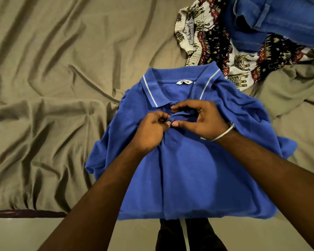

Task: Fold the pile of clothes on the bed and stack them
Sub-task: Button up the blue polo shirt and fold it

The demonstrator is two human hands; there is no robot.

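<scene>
1. Pinching the placket of the blue polo shirt with my left hand, fingers curled tight.
2. My right hand pinches the same placket, thumb against fingertips.
3. Shirt lies front-up on the bed sheet, near the clothes pile.

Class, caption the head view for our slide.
Both hands, left and right, pinch the blue polo shirt's placket on the bed.

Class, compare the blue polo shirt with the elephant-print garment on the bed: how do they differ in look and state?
The blue polo shirt is plain blue with white collar stripes; the elephant-print garment is multicoloured. The polo lies spread flat, pinched at its placket by both hands; the print garment lies crumpled and untouched, partly under denim. Both rest on the bed sheet.
</scene>
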